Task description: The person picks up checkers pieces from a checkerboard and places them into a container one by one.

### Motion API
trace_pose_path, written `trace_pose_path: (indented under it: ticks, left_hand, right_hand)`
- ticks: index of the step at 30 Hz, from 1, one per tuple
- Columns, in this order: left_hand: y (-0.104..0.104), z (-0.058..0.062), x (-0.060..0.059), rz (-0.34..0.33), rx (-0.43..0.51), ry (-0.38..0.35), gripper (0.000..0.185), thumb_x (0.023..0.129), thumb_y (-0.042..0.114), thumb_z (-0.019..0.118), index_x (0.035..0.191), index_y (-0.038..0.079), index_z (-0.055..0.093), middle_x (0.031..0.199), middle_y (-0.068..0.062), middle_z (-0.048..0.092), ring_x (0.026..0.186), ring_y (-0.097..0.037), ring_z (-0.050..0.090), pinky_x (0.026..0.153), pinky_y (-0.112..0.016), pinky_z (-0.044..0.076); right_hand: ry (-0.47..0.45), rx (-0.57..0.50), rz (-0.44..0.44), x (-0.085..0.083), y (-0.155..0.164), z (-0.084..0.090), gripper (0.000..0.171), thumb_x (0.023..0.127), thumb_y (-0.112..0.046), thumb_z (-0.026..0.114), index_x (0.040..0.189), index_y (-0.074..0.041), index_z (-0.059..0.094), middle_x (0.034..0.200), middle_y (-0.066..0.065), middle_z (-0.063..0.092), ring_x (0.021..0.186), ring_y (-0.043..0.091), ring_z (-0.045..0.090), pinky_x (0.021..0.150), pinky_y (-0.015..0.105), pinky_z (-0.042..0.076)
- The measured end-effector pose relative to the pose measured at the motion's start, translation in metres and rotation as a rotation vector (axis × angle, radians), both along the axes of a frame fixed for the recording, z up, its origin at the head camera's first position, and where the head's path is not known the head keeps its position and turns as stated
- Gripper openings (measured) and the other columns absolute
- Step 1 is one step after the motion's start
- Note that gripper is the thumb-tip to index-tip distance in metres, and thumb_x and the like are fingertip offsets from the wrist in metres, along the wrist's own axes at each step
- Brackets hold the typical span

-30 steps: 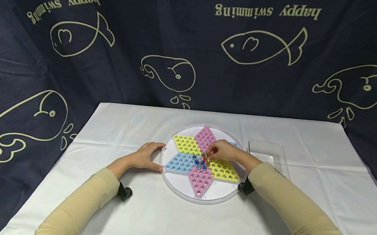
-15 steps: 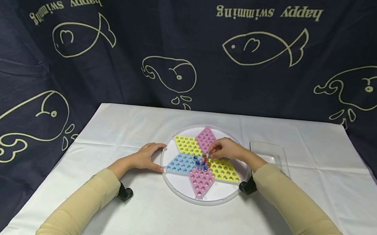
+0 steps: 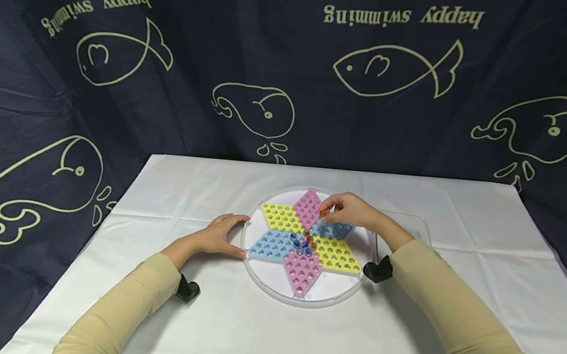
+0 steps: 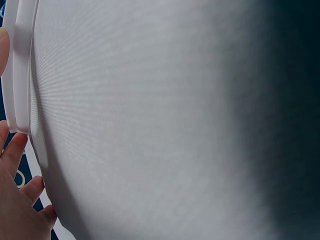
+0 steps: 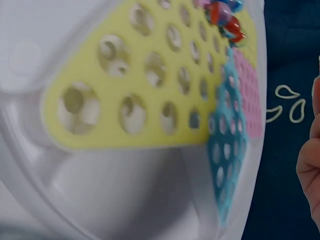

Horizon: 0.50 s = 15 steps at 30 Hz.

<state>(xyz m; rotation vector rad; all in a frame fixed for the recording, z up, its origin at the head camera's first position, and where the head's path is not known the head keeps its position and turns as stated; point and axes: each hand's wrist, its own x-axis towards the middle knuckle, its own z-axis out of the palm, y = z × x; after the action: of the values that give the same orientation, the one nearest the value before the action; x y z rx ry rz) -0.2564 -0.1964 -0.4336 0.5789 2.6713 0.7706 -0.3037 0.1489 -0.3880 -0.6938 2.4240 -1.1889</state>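
Note:
A round white Chinese checkers board (image 3: 329, 286) with pink, yellow and blue pitted points lies on the table. My left hand (image 3: 215, 235) rests at its left rim, thumb and fingers spread and touching the edge; the left wrist view shows fingertips along the rim (image 4: 21, 65). Over the far side of the board, my right hand (image 3: 350, 210) pinches an orange-red marble (image 3: 323, 213) between thumb and fingers. Blue marbles (image 3: 305, 245) and red marbles (image 3: 309, 239) cluster at the board's middle. In the right wrist view, only part of the right hand (image 5: 311, 160) shows at the edge.
A clear plastic box (image 3: 413, 222) stands right of the board, partly hidden behind the right forearm. White cloth (image 3: 217, 337) covers the table. A dark blue curtain (image 3: 303, 34) with fish and whale drawings hangs behind it.
My right hand has moved from the cluster in the middle to the far side of the board, now with an orange-red marble showing in its fingers. The left hand stays at the rim.

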Motion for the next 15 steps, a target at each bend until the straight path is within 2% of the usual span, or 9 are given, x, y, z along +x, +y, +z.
trace_pose_path:
  ticks: [9, 15]
  left_hand:
    - [-0.001, -0.003, -0.002, -0.001, -0.002, 0.006, 0.089, 0.068, 0.042, 0.077, 0.140, 0.015, 0.032, 0.146, -0.015, 0.028, 0.136, -0.038, 0.015, 0.108, -0.056, 0.016]
    - [0.000, -0.002, -0.001, 0.003, 0.001, 0.001, 0.089, 0.068, 0.042, 0.077, 0.140, 0.015, 0.032, 0.147, -0.015, 0.028, 0.137, -0.038, 0.014, 0.108, -0.056, 0.016]
  right_hand:
    - [0.005, -0.013, -0.066, -0.002, 0.014, 0.016, 0.028, 0.083, -0.014, 0.066, 0.106, 0.001, 0.062, 0.088, 0.007, 0.060, 0.069, 0.017, 0.046, 0.065, 0.037, 0.043]
    - [0.038, -0.011, -0.103, -0.004, 0.025, 0.023, 0.025, 0.084, -0.014, 0.066, 0.105, -0.001, 0.063, 0.091, 0.005, 0.061, 0.071, 0.017, 0.047, 0.065, 0.031, 0.043]
